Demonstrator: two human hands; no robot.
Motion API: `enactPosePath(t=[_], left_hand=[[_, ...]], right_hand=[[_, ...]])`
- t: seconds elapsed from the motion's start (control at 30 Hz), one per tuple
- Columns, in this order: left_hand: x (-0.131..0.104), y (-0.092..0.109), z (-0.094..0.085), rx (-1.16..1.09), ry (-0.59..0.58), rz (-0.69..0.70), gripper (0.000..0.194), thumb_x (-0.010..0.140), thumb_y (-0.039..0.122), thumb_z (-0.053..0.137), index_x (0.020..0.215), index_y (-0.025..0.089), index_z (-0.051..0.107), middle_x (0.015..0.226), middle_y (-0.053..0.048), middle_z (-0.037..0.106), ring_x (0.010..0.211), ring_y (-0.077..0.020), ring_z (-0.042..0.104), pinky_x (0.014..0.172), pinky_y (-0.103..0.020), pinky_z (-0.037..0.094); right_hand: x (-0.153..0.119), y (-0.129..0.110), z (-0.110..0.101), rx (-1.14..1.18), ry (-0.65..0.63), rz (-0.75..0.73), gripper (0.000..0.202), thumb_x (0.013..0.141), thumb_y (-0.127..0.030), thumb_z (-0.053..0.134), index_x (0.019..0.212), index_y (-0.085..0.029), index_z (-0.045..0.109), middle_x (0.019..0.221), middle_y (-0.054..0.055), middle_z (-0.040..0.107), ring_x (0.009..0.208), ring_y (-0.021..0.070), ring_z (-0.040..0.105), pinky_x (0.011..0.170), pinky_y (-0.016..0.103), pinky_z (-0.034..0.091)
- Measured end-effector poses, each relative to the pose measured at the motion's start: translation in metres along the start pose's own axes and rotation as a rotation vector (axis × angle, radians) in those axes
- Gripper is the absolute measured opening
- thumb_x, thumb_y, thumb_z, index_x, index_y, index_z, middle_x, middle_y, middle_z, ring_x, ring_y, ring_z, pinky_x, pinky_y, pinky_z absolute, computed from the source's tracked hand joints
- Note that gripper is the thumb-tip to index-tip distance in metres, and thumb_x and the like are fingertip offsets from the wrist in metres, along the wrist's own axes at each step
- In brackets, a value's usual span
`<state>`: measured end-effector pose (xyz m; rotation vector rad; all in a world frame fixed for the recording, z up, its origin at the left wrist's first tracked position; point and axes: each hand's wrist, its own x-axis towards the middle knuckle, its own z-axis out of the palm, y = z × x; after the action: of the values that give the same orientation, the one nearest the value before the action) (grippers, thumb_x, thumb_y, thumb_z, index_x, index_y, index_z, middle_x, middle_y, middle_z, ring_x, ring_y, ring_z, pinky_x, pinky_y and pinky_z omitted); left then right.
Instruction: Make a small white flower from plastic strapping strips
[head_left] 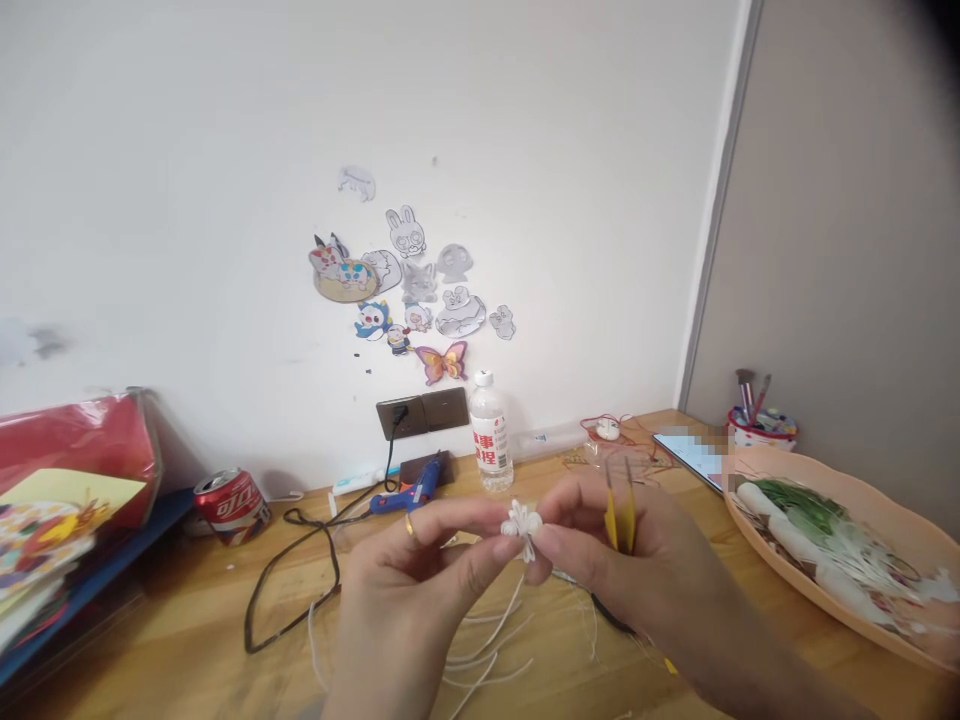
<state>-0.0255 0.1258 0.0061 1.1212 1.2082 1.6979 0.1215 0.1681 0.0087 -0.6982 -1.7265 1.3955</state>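
Observation:
A small white flower-shaped cord knot (520, 528) is held up between both my hands above the table. My left hand (431, 570) pinches its left side between thumb and fingers. On the other side, my right hand (611, 545) pinches the knot with thumb and fingertips. A yellow two-pronged tool (620, 520), which looks like tweezers, is tucked in my right hand with its thin tips pointing up. Below the hands, several loose white cords (487, 660) trail over the wooden table (217, 640).
Behind the hands are a blue glue gun (412, 492) with a black cable (247, 610) and a clear bottle (491, 440). A red can (232, 507) stands left, near stacked papers (45, 560). At right are a peach tray (814, 600) of craft materials, a phone (690, 458) and a brush pot (761, 430).

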Motion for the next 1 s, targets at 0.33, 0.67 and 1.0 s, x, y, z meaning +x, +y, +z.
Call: enactPosePath(t=[0.33, 0.67, 1.0], left_hand=[[-0.005, 0.004, 0.001, -0.121, -0.097, -0.081, 0.022, 0.053, 0.015, 0.078, 0.073, 0.023, 0.072, 0.063, 0.002, 0.071, 0.059, -0.0106, 0.063, 0.056, -0.014, 0.05], [-0.005, 0.003, -0.001, -0.079, -0.087, -0.191, 0.01, 0.05, 0.017, 0.077, 0.056, 0.019, 0.069, 0.055, 0.002, 0.068, 0.054, -0.009, 0.058, 0.054, -0.015, 0.046], [-0.007, 0.003, -0.005, 0.055, -0.131, -0.228, 0.009, 0.049, 0.022, 0.079, 0.055, 0.023, 0.072, 0.054, 0.002, 0.069, 0.046, -0.0085, 0.057, 0.042, -0.014, 0.041]], right_hand=[[-0.004, -0.003, 0.001, 0.001, 0.023, -0.031, 0.01, 0.077, -0.028, 0.058, 0.069, -0.022, 0.059, 0.056, -0.005, 0.058, 0.038, 0.0037, 0.03, 0.034, 0.018, 0.02], [-0.007, -0.001, -0.002, -0.159, -0.006, -0.037, 0.014, 0.077, -0.032, 0.057, 0.068, -0.022, 0.059, 0.057, -0.003, 0.052, 0.048, 0.0074, 0.035, 0.04, 0.019, 0.028], [-0.012, -0.011, -0.009, -0.331, -0.075, -0.018, 0.014, 0.075, -0.022, 0.056, 0.061, -0.02, 0.055, 0.049, -0.006, 0.039, 0.045, 0.0066, 0.032, 0.038, 0.018, 0.026]])
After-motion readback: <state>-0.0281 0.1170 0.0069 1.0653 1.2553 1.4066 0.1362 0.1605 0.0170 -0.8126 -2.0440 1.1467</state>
